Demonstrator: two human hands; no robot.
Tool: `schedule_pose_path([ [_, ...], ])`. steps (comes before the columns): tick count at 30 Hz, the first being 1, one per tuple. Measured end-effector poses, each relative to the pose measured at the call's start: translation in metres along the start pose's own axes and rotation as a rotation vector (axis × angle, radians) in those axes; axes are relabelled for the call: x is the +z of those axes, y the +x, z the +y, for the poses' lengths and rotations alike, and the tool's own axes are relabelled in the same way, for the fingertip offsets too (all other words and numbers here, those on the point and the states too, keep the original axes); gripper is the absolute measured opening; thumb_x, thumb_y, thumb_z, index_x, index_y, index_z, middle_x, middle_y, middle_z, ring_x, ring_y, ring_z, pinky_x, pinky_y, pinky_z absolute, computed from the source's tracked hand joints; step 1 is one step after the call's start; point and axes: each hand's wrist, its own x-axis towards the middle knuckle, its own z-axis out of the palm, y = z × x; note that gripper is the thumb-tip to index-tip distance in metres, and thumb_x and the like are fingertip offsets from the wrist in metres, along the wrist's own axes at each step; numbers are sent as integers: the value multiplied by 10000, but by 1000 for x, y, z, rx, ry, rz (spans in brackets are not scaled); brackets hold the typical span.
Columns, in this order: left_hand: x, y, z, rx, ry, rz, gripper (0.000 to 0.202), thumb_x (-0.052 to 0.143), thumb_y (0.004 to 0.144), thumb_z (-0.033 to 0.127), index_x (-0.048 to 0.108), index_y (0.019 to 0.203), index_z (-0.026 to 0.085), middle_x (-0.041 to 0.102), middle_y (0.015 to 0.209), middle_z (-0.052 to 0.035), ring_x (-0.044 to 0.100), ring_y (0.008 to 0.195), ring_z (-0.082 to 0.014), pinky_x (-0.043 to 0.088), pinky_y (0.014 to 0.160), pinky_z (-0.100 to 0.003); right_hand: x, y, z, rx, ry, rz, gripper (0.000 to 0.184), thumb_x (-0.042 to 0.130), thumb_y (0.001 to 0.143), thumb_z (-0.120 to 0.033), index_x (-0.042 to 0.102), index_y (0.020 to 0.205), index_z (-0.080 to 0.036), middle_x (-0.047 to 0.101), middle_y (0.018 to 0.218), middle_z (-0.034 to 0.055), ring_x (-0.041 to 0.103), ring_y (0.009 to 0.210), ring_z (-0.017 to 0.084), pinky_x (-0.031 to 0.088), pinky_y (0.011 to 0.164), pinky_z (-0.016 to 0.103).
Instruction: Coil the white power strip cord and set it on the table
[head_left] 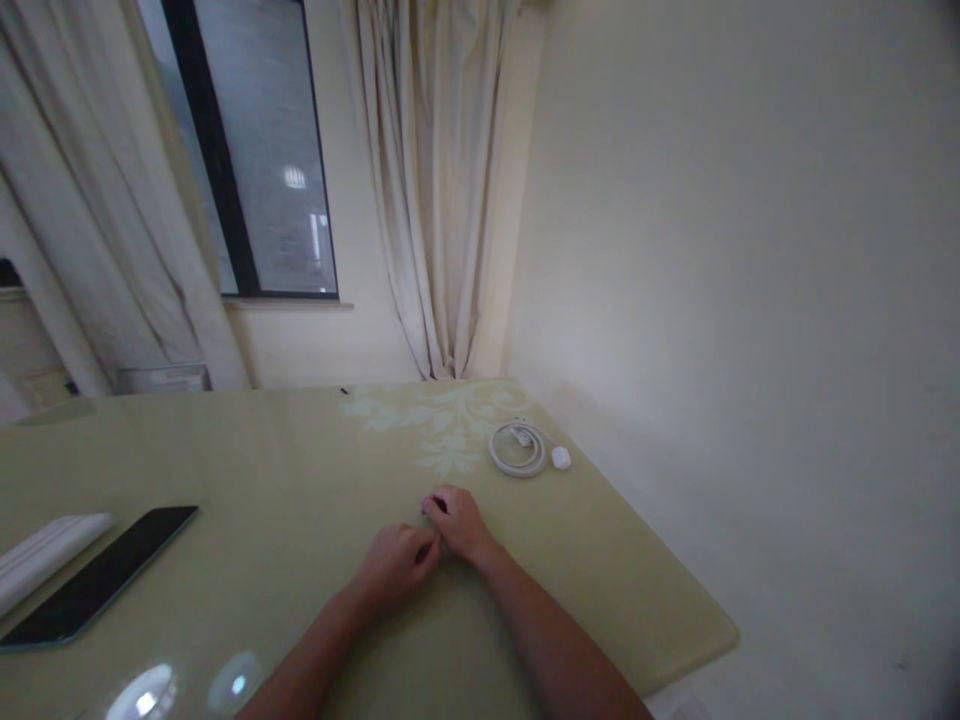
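My left hand [397,562] rests low over the green table [300,470] with its fingers curled in and the thumb side toward the right hand. Just beyond it, my right hand [459,518] is also closed, thumb and forefinger bent into a loop. The two hands touch or nearly touch. Whatever their fingers hold, if anything, is hidden or too small to make out. Nearest to the right hand, farther back, lies a coiled white cable [517,470] with a white plug [561,458].
On the left lie a dark flat tablet-like slab [101,575] and a long white object [52,550]. A tiny dark item [344,391] sits near the far edge. The wall [712,300] runs along the table's right side; curtains [442,200] hang behind.
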Motion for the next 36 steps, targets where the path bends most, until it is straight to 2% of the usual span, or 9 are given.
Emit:
schedule_pose_path([
  [10,1,-3,0,26,1,8,383,425,992,309,650,700,207,650,658,-61,552,613,-180,324,640,-316,2,-1,1,-13,-21,-9,190,651,967,-219,756,821,-157,700,803,20,568,761,146,372,720,248],
  [19,0,0,0,26,70,-24,381,410,992,304,667,727,204,701,717,-88,596,652,-194,326,642,-320,2,-1,1,0,-26,-4,172,669,950,-206,730,798,-154,672,783,8,544,745,139,341,695,253],
  [29,1,-2,0,41,50,-12,367,428,986,288,684,742,191,702,714,-84,591,653,-182,313,641,-313,4,1,4,-15,-1,-17,187,669,934,-192,694,752,-157,635,758,-4,498,731,135,311,685,258],
  [36,6,-1,-4,58,30,19,377,430,991,301,667,719,192,680,685,-77,553,615,-174,269,626,-326,7,0,8,-44,13,35,172,656,936,-173,700,771,-156,637,799,17,547,766,149,377,734,263],
])
